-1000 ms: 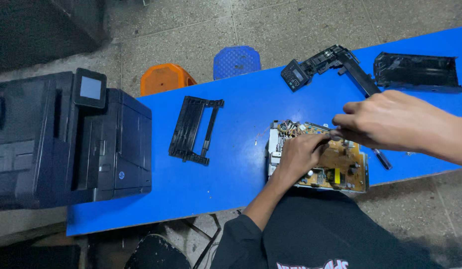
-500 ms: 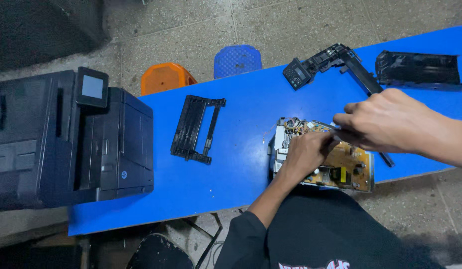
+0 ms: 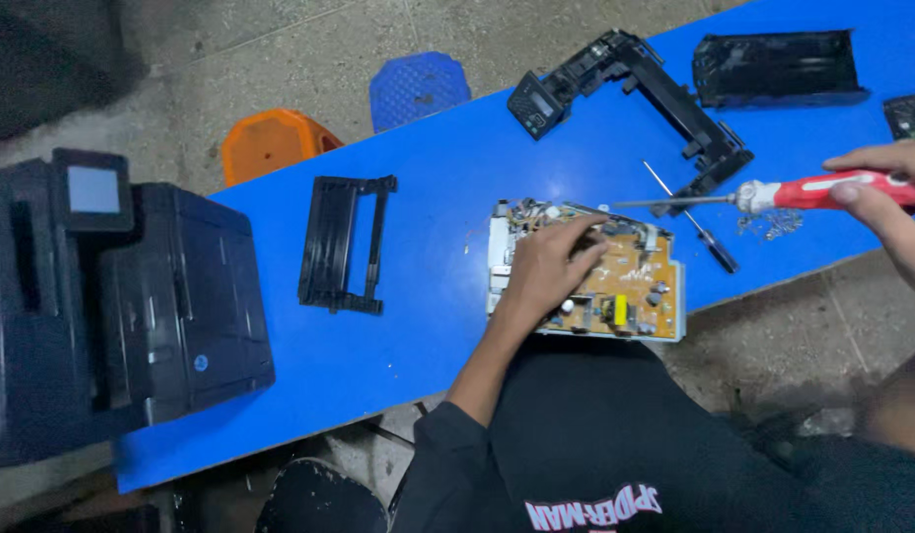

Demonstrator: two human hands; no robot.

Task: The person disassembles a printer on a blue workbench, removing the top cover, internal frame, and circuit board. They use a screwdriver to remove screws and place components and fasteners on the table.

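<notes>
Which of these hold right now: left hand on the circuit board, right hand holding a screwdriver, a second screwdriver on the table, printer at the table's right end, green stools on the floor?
1. The left hand rests on the circuit board. True.
2. The right hand holds a red-handled screwdriver. True.
3. A black-handled screwdriver lies on the blue table. True.
4. The black printer sits at the table's right end. False: left end.
5. Both stools are green. False: the orange stool and blue stool.
</notes>
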